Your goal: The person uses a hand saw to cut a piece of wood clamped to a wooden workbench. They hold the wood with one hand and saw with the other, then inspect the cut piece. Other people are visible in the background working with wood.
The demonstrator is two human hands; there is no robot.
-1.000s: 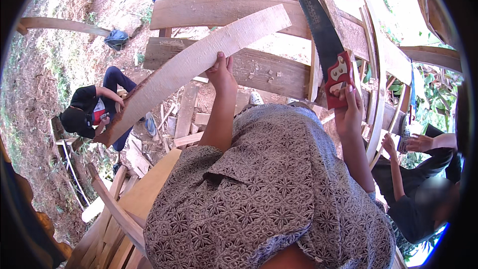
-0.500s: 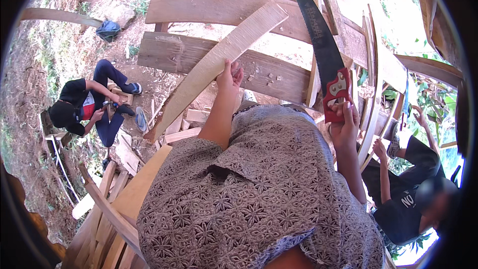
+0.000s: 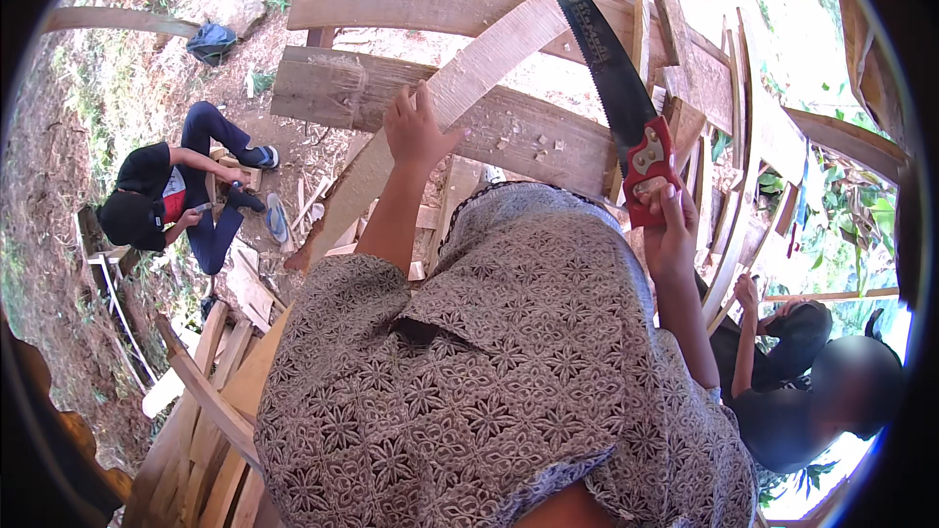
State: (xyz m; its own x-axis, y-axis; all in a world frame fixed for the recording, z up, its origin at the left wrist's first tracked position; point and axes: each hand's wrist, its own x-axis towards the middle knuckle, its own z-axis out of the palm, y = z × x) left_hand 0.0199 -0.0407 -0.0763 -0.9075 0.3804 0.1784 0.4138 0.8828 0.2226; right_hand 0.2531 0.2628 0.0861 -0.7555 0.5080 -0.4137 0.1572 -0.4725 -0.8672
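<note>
My right hand is closed around the red handle of a pruning saw. Its long, dark, curved blade points up and away, with the toothed edge to the left. A pale, rough-sawn wooden board lies slantwise across the planks, running from the lower left up toward the blade. The blade overlaps the board's far end in view; I cannot tell whether they touch. My left hand rests on the middle of this board, palm down, fingers spread and thumb out to the right.
Weathered planks form a bench ahead, with wood chips on them. At left a seated person works with a tool. Another person sits at right. Stacked boards stand at lower left; upright strips lean at right.
My left hand has shifted left and turned from holding the board's edge to lying on top. The saw has moved slightly left, its blade now overlapping the board's far end. The person at right leans lower.
</note>
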